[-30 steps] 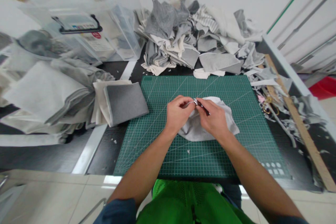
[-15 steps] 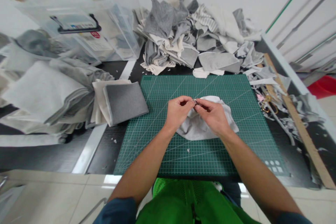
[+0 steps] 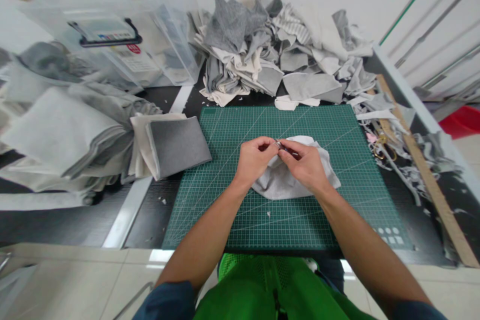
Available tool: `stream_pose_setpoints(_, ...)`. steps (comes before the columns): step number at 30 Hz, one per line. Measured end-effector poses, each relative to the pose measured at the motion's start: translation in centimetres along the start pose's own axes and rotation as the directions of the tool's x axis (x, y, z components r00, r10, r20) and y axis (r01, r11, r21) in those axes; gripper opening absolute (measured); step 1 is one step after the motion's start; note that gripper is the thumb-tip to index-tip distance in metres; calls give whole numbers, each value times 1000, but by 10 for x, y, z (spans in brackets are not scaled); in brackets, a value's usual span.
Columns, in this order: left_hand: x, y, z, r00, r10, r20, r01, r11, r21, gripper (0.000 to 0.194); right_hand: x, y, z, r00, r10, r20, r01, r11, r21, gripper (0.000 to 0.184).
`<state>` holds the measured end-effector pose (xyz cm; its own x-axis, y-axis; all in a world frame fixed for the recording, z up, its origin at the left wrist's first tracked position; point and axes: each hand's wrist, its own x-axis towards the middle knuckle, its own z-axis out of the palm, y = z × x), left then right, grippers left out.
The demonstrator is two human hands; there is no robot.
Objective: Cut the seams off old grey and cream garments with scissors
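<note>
A piece of light grey fabric (image 3: 279, 185) lies crumpled on the green cutting mat (image 3: 225, 225). Over its upper part, my left hand (image 3: 257, 157) is closed in a pinch, the fingertips at a raised fold of the fabric. My right hand (image 3: 305, 165) is closed too, its thumb and fingers meeting the left fingertips. Between the two sets of fingertips shows a small dark, shiny item (image 3: 279, 145), too small to name; my fingers cover most of it.
Folded grey cloths (image 3: 180, 147) are stacked at the left, by a clear plastic box (image 3: 112, 55). Fabric scraps (image 3: 240, 30) are heaped behind the mat. To the right lie a long wooden ruler (image 3: 431, 175) and gold-handled scissors (image 3: 384, 147) among thin strips.
Both hands keep their place over the fabric, with only slight finger movement at the pinch. The whole view has shifted very slightly.
</note>
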<state>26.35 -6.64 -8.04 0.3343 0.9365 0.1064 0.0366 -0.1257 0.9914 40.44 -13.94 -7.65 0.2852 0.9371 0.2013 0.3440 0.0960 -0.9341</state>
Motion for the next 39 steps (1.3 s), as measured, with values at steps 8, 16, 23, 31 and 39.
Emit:
stream_pose_setpoints(8,0,0,-2,1000,5,29,-5,1000,-7,12,-2,2,1,999,-42,-19,41,997,-59,30)
stream_pose_setpoints(16,-1,1,-1,1000,10,25,-10,1000,-5,13,-2,-3,2,1000,-16,-19,15,999,-37,27)
stream_pose_setpoints(23,0,3,-2,1000,-12,-3,12,1000,28,16,2,-1,-7,997,13,-73,-14,1000,-7,31)
stream_pose_setpoints(31,1,-1,-2,999,14,-31,-14,1000,21,8,2,-6,-5,992,-52,-114,36,990,-139,31)
stream_pose_setpoints(39,-7,9,0,974,219,63,-228,919,322,10,4,-15,-5,997,55,-53,-56,998,-29,26)
